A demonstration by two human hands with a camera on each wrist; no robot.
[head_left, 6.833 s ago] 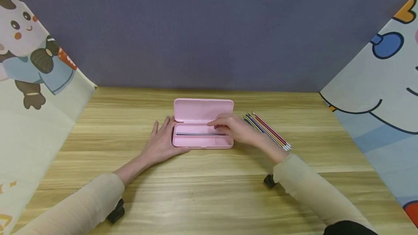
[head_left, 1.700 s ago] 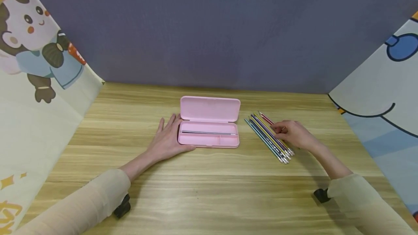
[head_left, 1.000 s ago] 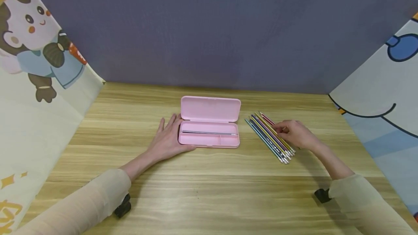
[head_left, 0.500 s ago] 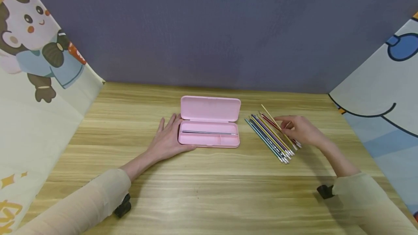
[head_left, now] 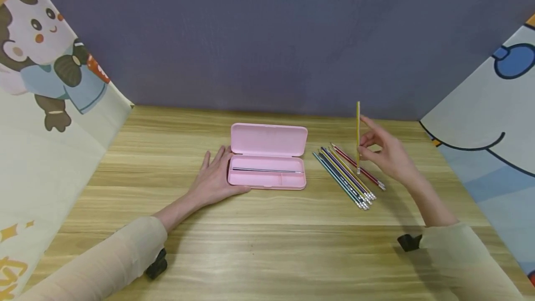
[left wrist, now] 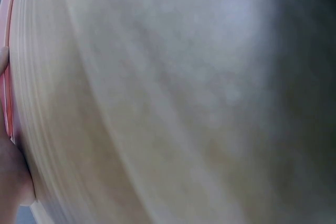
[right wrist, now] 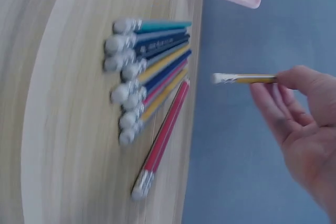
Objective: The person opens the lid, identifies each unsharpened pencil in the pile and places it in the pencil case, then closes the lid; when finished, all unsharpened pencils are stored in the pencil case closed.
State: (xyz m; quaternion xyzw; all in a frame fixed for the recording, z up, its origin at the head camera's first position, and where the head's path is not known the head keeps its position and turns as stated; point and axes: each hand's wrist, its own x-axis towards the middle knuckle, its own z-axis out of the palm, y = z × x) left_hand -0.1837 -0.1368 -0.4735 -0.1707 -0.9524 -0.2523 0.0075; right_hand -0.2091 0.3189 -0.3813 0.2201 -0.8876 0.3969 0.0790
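Note:
My right hand (head_left: 386, 152) pinches a yellow pencil (head_left: 358, 129) between thumb and fingers, above the table right of the pencil case. The pencil stands nearly upright in the head view, its white eraser down. In the right wrist view the yellow pencil (right wrist: 252, 78) is apart from the others. My left hand (head_left: 215, 178) rests at the left end of a pink pencil case (head_left: 256, 180), fingers spread and straight, thumb along its front edge. The case's lid (head_left: 269, 139) is raised. A dark, thin pencil (head_left: 267, 170) lies lengthwise inside.
Several pencils (head_left: 344, 175) in teal, dark blue, yellow and purple lie slanted side by side right of the case, erasers toward me. Red pencils (head_left: 355, 164) lie at their right edge. A grey-blue panel (head_left: 267, 41) closes off the table's back, with printed panels at both sides.
My right hand was over the case, then moved right to the pencils. It has lifted a yellow pencil and turned it nearly upright. The left hand has stayed at the case.

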